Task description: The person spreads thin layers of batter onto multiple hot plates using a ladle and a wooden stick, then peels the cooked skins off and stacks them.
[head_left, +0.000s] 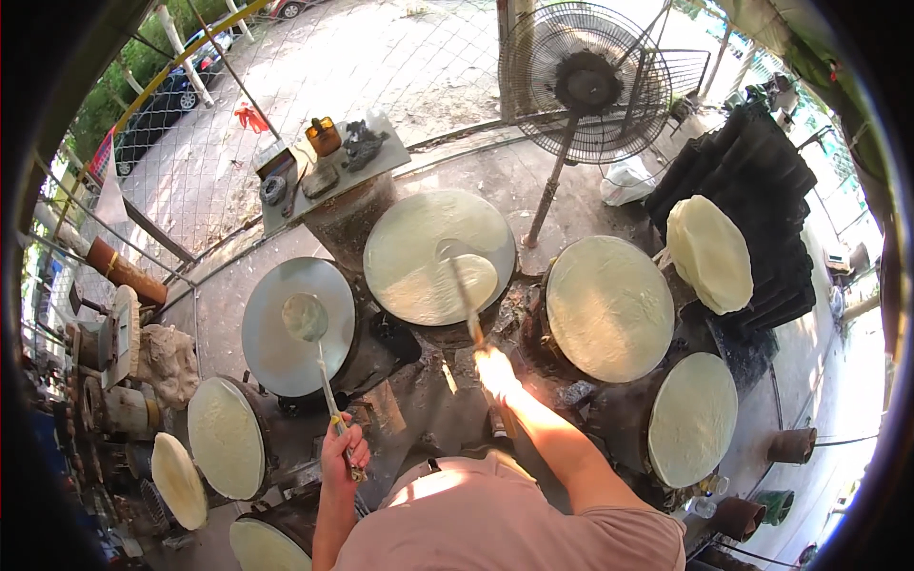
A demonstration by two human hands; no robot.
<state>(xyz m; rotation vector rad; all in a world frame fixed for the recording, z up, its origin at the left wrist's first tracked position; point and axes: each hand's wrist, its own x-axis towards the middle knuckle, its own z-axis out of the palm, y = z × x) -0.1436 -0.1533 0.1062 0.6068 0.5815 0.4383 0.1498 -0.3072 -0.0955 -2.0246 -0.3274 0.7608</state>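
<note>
My left hand (345,447) is closed around a ladle (306,318), whose round bowl hangs over a bare grey round griddle (263,354). Pale batter (409,243) covers the middle griddle, with a thicker round pool (440,287) on its near side. Over that batter, my right hand (497,373) grips a long-handled tool (463,287); motion and glare blur it, and its head's shape is unclear. Pale flatbreads lie on the griddles to the right (609,309), near right (693,419), left (226,438) and near left (267,544).
A thick round stack of flatbreads (709,254) leans beside dark stacked slabs (752,190) at right. A standing fan (562,157) is at the back. Stones lie on a small table (367,176); another flatbread stack (179,481) is at left. A wire fence (381,57) runs behind.
</note>
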